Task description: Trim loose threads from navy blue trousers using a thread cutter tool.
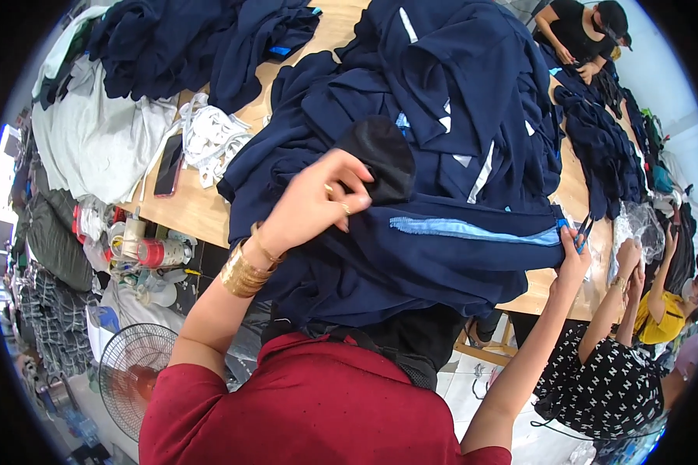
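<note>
A navy garment (457, 267) lies across the near side of the table, over my lap edge, with a light blue strip (481, 231) running along it. My right hand (572, 254) grips the garment at the strip's right end. A small blue and dark pronged tool (585, 232), perhaps thread snips, shows at its fingers. My left hand (329, 190), with rings and gold bracelets, is held above the cloth with thumb and fingertips pinched. Whatever it pinches is too small to make out. Beside those fingers lies a rounded black cloth piece (384, 155).
More navy garments (465, 85) are heaped ahead on the wooden table (202, 221). A phone (168, 166), white tapes (209, 136) and pale cloth (101, 124) lie left. A fan (136, 372) stands at lower left. Co-workers (589, 35) are on the right, one holding clear plastic (640, 232).
</note>
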{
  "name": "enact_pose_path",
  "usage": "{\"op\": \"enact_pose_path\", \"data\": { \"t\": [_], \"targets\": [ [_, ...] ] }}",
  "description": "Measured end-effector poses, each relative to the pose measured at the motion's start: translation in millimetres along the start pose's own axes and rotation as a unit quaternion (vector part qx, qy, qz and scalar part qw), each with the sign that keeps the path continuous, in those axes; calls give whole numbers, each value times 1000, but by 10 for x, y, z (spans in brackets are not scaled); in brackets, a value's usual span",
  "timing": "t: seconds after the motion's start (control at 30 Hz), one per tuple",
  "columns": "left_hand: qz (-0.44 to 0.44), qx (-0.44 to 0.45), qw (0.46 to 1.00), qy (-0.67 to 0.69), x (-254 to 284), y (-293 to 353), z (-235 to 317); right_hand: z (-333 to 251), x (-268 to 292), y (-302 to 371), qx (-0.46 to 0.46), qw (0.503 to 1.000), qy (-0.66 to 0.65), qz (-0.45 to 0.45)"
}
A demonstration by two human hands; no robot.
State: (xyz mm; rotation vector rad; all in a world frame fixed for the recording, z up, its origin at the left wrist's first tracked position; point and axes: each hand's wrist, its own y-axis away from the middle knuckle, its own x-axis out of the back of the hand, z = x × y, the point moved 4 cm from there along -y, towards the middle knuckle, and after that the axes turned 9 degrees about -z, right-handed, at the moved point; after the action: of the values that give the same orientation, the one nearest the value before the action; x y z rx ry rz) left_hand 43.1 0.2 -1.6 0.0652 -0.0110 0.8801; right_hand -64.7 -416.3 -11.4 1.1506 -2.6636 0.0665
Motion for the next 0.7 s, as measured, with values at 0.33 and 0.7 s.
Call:
{"op": "enact_pose_path", "data": {
  "t": [0.33,0.7],
  "targets": [
    [65,-54,907,-412,473,-19,9,-966,288,471,153,973,-169,30],
    [417,-479,608,-476,941,-6,2162,-2028,662,-80,472,849,-237,-24]
  ]
}}
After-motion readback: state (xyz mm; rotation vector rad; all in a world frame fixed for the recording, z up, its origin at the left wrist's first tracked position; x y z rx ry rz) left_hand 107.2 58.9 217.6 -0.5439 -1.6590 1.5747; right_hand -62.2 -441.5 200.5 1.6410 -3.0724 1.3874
